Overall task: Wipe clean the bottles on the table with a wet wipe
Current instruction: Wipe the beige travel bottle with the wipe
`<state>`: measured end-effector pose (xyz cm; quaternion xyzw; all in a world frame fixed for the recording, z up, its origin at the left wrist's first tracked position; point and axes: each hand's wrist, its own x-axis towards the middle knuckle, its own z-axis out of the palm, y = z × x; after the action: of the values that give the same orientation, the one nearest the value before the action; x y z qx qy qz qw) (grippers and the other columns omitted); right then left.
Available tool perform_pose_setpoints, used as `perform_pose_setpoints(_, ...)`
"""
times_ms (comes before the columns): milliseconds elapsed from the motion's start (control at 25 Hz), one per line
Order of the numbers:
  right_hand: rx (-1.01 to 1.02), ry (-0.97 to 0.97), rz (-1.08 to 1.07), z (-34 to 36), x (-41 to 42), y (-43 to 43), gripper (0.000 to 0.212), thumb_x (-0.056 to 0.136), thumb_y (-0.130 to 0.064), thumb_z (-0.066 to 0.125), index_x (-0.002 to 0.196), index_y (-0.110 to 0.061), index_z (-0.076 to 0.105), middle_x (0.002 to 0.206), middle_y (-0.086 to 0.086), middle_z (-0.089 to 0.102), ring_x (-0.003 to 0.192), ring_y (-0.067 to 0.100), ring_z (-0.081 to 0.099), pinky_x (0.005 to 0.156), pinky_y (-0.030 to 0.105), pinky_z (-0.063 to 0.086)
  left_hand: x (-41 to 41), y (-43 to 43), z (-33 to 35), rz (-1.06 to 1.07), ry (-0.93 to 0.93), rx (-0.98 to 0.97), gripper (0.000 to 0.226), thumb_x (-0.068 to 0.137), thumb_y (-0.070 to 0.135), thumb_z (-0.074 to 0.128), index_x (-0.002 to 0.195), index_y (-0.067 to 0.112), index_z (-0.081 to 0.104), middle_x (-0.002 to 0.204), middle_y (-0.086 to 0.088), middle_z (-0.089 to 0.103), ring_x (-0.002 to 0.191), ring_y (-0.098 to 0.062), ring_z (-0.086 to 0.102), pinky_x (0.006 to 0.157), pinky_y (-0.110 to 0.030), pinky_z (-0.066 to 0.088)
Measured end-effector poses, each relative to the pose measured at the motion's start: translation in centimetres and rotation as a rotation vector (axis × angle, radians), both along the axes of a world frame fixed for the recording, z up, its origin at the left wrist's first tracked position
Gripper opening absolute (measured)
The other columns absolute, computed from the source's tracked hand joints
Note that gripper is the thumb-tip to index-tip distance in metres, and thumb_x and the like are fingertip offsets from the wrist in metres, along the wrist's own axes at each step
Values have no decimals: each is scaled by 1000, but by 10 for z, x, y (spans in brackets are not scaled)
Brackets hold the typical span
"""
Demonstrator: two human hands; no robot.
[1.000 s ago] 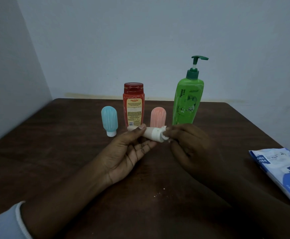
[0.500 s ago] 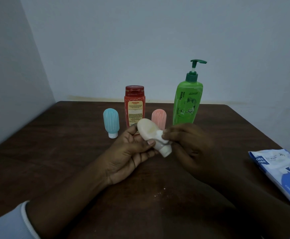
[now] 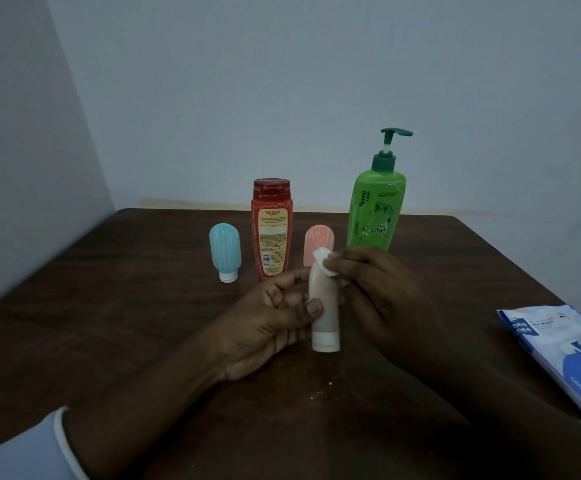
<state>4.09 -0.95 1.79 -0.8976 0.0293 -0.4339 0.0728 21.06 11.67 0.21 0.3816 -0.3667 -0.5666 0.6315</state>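
Going left to right on the dark wooden counter [image 3: 109,323]: first there's a little blue squeeze bottle [image 3: 225,252] standing on its white cap, then right beside it a taller red Karthika shampoo bottle [image 3: 271,230] with its back label facing the camera. In front of those, the left hand [image 3: 268,327] grips a cream squeeze bottle [image 3: 323,306] at about the middle of the counter, thumb across the front and fingers curled round behind. That bottle is upright with its white cap pointing down, and honestly I can't tell if the cap touches the counter or just hangs over it. Peeking out behind its top is a pink squeeze bottle [image 3: 318,245], partly hidden. The right hand [image 3: 386,299] pinches a small folded white wet wipe [image 3: 323,259] and presses it against the rounded top end of the cream bottle. Behind that hand stands the big green Henna pump bottle [image 3: 375,209], tallest of the lot, spout pointing right. A few white crumbs [image 3: 320,393] sit on the counter nearer the camera. Way over at the right edge lies a blue and white wipes pack [image 3: 566,355], flat, well apart from the bottles.
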Motion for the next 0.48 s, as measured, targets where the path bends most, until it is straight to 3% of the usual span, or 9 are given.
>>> perform_pose_setpoints(280,83,176,207,10,-10,0,17,88,-11,60,98,-8,74,102,0,67,95,10,65,78,28,54,6,-2,0,48,73,-24,47,88,4,68,134,9,66,138,-22,65,124,-31,67,106,-47,54)
perform_pose_setpoints(480,179,3,144,24,-24,-20,14,85,-9,57,82,-6,71,86,-1,68,79,10,66,65,28,52,-1,0,8,139,2,32,49,88,-1,61,136,11,61,133,-15,70,121,-25,69,101,-41,57)
